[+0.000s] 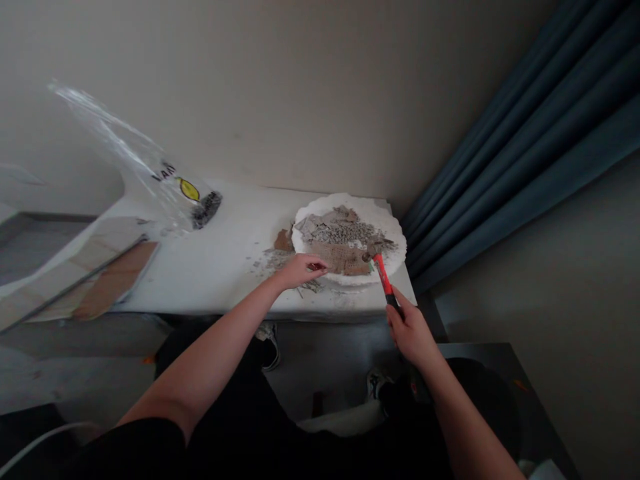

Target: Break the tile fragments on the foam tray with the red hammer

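Note:
My right hand (407, 327) is closed around the handle of a hammer (383, 273) with a red and black grip. Its metal head rests over the right part of a round white foam-like slab (395, 227) with a ragged rim. On the slab lie grey crumbled fragments (340, 230) and a flat brownish piece (345, 260). My left hand (300, 270) is at the slab's front left edge, beside the brownish piece. Its thumb and fingertips come together in a pinch; anything between them is too small to make out.
The slab stands on a white-covered table (220, 267), with grey debris (273, 261) spilled left of it. Further left are a clear plastic bag (165, 180) with dark bits in its bottom and a brown cardboard piece (115, 280). A blue curtain (500, 153) hangs at right.

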Action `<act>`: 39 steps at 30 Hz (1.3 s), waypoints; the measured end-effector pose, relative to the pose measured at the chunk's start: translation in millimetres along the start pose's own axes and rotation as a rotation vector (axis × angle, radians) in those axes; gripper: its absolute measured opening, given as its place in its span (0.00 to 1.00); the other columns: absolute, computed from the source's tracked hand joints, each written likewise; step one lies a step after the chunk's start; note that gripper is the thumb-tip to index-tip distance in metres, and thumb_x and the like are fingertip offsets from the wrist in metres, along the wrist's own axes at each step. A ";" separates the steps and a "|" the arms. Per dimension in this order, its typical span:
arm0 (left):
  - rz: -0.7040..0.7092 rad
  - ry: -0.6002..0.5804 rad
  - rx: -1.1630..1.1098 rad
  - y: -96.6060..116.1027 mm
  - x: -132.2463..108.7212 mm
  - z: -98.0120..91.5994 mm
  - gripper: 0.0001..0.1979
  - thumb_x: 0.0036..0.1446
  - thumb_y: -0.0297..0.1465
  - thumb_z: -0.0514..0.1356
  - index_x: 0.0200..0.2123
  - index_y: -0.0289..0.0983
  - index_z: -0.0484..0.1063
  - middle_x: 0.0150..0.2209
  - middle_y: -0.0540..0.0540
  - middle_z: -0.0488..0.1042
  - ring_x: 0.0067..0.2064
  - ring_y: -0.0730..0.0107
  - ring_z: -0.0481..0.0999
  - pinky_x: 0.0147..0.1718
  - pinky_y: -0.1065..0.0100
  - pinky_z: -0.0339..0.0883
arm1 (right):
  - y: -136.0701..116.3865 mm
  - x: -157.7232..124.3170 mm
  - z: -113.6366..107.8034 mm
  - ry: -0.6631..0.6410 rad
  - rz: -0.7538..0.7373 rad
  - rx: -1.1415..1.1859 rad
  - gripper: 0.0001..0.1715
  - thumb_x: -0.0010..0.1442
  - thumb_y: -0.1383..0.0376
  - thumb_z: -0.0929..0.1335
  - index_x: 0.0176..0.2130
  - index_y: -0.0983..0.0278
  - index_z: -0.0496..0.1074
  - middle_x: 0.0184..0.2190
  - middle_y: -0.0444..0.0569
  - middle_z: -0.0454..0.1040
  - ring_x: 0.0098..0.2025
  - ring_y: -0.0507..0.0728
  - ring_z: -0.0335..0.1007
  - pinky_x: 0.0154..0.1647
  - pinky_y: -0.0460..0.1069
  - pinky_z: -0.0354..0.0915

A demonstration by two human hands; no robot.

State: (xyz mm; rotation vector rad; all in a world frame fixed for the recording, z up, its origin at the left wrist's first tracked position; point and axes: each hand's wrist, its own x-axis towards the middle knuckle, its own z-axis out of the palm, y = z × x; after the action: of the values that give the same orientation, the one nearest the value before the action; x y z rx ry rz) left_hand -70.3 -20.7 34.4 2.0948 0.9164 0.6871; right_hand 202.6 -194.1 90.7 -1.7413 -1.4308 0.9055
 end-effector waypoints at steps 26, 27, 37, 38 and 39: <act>-0.062 0.141 0.020 -8.9 73.8 47.7 0.09 0.58 0.34 0.59 0.32 0.36 0.77 0.32 0.48 0.79 0.34 0.69 0.75 0.36 0.69 0.65 | 13.3 -2.4 -17.1 -0.110 0.018 -0.537 0.33 0.68 0.62 0.58 0.69 0.68 0.55 0.46 0.62 0.78 0.51 0.68 0.75 0.49 0.57 0.67; -0.051 0.130 0.005 -9.2 74.4 48.8 0.09 0.57 0.34 0.59 0.33 0.37 0.77 0.32 0.48 0.79 0.34 0.69 0.75 0.36 0.69 0.65 | 12.8 -2.3 -16.9 -0.111 0.015 -0.549 0.33 0.68 0.62 0.58 0.69 0.68 0.54 0.45 0.62 0.78 0.50 0.68 0.75 0.48 0.57 0.68; -0.022 0.081 0.096 1.3 70.0 48.2 0.10 0.59 0.35 0.58 0.34 0.37 0.77 0.31 0.48 0.78 0.33 0.69 0.74 0.34 0.69 0.64 | 10.9 -3.8 -18.7 -0.098 0.000 -0.484 0.33 0.68 0.60 0.58 0.69 0.68 0.55 0.49 0.63 0.77 0.51 0.68 0.74 0.49 0.58 0.67; -0.035 0.093 0.115 1.8 69.5 47.2 0.10 0.59 0.34 0.58 0.34 0.37 0.77 0.31 0.48 0.78 0.33 0.69 0.74 0.34 0.69 0.64 | 9.9 -4.8 -18.6 -0.092 -0.021 -0.457 0.33 0.68 0.60 0.58 0.69 0.68 0.55 0.50 0.63 0.76 0.51 0.68 0.74 0.50 0.58 0.67; -0.054 0.116 0.132 1.9 69.3 46.4 0.10 0.59 0.34 0.57 0.34 0.37 0.77 0.31 0.47 0.78 0.33 0.68 0.74 0.34 0.68 0.64 | 8.4 -6.0 -17.9 -0.090 -0.046 -0.429 0.34 0.68 0.60 0.58 0.69 0.68 0.54 0.51 0.63 0.76 0.52 0.67 0.74 0.50 0.57 0.67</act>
State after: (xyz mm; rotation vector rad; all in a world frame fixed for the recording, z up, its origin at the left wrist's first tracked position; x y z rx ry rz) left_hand 4.6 13.4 20.7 2.1546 1.1055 0.7437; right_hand 221.3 -202.7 93.2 -1.9824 -1.8191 0.6933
